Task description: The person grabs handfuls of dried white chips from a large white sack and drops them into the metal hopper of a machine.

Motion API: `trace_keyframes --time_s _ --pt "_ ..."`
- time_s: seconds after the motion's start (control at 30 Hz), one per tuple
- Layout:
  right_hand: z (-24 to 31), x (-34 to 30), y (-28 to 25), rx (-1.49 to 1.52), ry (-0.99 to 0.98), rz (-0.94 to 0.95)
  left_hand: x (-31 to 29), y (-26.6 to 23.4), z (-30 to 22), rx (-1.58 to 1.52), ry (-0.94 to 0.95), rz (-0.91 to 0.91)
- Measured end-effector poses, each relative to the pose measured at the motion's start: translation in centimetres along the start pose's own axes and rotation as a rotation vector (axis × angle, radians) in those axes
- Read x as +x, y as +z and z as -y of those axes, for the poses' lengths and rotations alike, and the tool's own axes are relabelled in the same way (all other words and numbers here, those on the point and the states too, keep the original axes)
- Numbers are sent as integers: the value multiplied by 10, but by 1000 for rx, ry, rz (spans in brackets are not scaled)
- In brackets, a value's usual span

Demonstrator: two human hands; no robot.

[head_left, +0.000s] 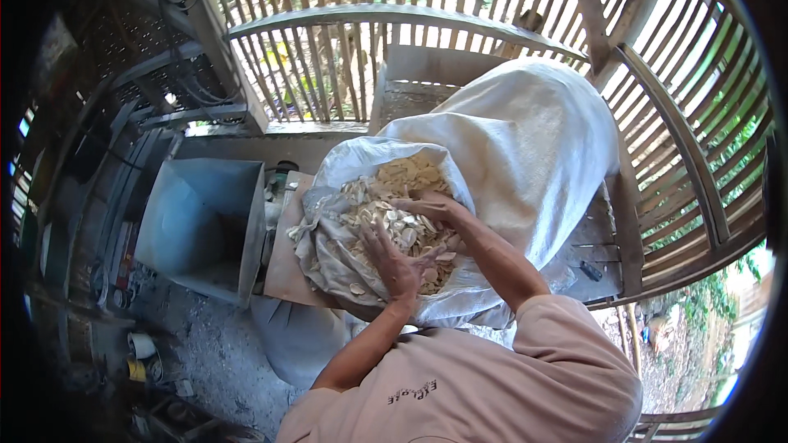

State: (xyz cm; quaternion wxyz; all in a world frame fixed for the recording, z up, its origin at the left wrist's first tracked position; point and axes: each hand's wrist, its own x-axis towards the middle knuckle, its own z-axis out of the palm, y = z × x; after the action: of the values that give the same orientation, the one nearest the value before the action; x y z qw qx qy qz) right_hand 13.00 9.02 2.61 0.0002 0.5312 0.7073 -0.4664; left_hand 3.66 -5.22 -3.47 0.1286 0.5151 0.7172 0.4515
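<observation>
The big white woven sack (525, 156) lies tilted on the wooden counter (603, 238), mouth open and well filled with pale dried slices (402, 213) (little looks emptied so far); the grey metal hopper (201, 226) stands beside it; left hand (394, 258) and right hand (431, 207) rest spread on the slices, fingers loose, grasping nothing.

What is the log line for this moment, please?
left hand: in chips | right hand: in chips | sack: open, lying | hopper: left

daylight through slats — glare right | left dim | fisheye-bent edges
</observation>
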Motion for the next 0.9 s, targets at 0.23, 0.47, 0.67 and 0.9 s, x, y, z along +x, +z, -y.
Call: trace_keyframes --time_s 0.23,0.47,0.67,0.9 --pt "-6 -13 31 485 -107 -132 13 4 -3 -190 -23 -213" --pt "-27 -5 49 476 -584 -299 32 -2 -4 -318 209 -246" --pt "-14 -17 50 1096 -379 -212 34 -9 -14 -318 336 -263" --pt "14 -33 32 541 -763 -415 52 -28 -32 -292 408 -323"
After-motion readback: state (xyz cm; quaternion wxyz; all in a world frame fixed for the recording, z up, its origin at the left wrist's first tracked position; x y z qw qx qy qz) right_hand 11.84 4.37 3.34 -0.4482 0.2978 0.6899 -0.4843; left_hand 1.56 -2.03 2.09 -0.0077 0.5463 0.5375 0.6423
